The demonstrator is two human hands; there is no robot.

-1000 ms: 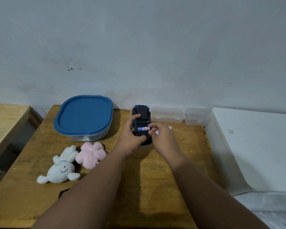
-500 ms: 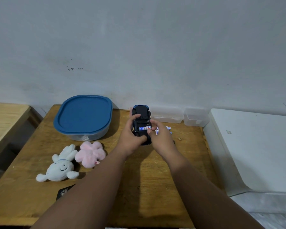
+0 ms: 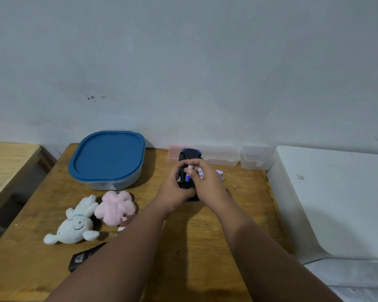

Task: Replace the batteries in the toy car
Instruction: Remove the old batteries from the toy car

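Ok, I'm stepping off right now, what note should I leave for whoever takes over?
Left hand grips the toy car, underside up.
Right hand pinches one battery above the car's underside.
More batteries lie on the table just right of the car.
Done: car turned over.
Left: seat fresh batteries, close it up.
Cannot tell whether the pinched battery is old or new.

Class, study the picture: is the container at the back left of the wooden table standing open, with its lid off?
No, the blue lid sits flat on the container, covering its whole top.
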